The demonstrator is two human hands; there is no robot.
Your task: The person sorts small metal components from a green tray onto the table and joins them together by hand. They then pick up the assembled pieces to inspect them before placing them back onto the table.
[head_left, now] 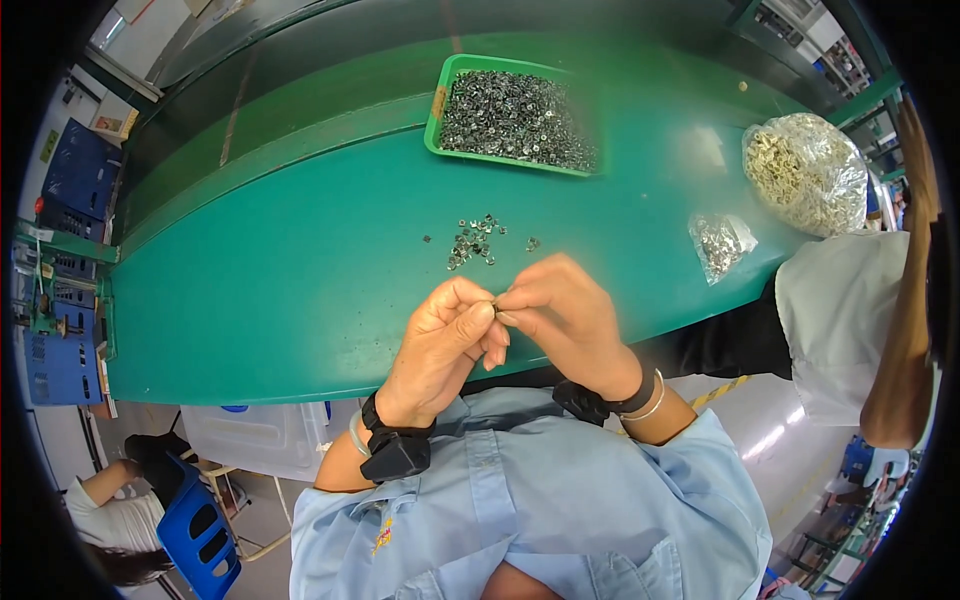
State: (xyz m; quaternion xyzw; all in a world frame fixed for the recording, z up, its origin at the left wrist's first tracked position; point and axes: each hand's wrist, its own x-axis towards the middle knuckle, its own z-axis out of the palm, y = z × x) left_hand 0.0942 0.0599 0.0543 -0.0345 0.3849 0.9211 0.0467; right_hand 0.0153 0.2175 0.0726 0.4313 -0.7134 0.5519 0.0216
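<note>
Metal, tiny and dark, the small part [495,305] sits pinched between the fingertips of the left hand [440,340] and the right hand [565,320], held above the near edge of the green table [280,280]. Just beyond lies a loose scatter of parts [475,240]; farther back, a green tray [440,100] full of them. Two clear bags [720,240] rest well to the right.

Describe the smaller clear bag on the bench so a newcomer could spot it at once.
Start at the green bench and go to its right end, where a large clear bag of pale parts sits. The smaller bag lies just left and nearer the person, flatter, holding silvery parts.
</note>
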